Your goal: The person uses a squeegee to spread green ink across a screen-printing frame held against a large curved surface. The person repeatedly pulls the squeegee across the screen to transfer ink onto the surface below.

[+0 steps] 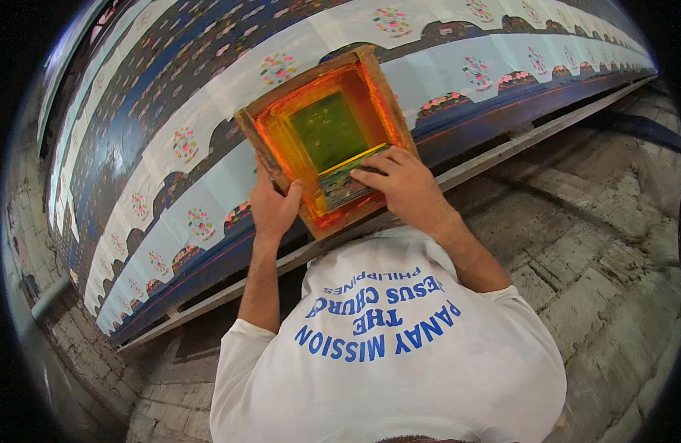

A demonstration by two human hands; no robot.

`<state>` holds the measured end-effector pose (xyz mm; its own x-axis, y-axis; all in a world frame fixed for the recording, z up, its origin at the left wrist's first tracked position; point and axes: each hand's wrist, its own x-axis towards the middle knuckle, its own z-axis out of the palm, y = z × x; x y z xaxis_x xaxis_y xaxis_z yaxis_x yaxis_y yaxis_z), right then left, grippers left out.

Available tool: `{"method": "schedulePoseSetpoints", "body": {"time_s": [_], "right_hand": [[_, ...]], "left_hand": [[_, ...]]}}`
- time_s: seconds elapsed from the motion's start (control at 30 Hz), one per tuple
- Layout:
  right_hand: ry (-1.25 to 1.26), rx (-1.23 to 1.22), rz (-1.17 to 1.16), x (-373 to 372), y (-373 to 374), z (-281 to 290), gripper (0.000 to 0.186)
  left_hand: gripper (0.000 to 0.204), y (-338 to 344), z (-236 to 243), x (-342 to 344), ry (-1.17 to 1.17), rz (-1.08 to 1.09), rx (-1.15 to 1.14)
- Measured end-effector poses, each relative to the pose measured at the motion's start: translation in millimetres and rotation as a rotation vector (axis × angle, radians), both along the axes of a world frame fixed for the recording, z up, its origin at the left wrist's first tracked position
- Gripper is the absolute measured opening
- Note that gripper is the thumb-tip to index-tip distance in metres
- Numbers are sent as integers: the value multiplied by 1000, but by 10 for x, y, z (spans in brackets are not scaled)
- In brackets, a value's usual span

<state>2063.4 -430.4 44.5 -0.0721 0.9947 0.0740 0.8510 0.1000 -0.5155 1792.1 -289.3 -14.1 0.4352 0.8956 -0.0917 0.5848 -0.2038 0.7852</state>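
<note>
A wooden screen printing frame (391,100), stained orange and red inside with a dark green mesh panel (327,131), lies on the printed fabric at the near edge of a long table. My left hand (274,205) grips the frame's left side, thumb toward the inner edge and fingers along the outside. Inside the frame, my right hand (407,183) holds a squeegee (340,184) at the near end of the mesh; a yellow strip runs along its far edge. Fingers of the right hand bend over its top. Whatever fabric sits under the frame is hidden.
White scalloped fabric pieces (422,70) with colourful dotted motifs (184,144) cover the long, dark, paint-spotted table (152,96). A narrow ledge (547,122) runs along its near side. Rough concrete floor (591,214) lies right, and a pipe (51,297) stands at far left.
</note>
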Motion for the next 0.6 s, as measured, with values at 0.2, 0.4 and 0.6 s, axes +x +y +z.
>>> {"method": "schedulePoseSetpoints", "body": {"time_s": [0.2, 0.4, 0.6], "right_hand": [[-29, 38, -48, 919, -201, -185, 45], [-7, 65, 3, 1150, -290, -283, 40], [-14, 96, 16, 1156, -299, -254, 36]], "left_hand": [[91, -146, -36, 1061, -48, 27, -138], [86, -182, -359, 1213, -155, -1, -86], [84, -205, -382, 1199, -151, 14, -94]]}}
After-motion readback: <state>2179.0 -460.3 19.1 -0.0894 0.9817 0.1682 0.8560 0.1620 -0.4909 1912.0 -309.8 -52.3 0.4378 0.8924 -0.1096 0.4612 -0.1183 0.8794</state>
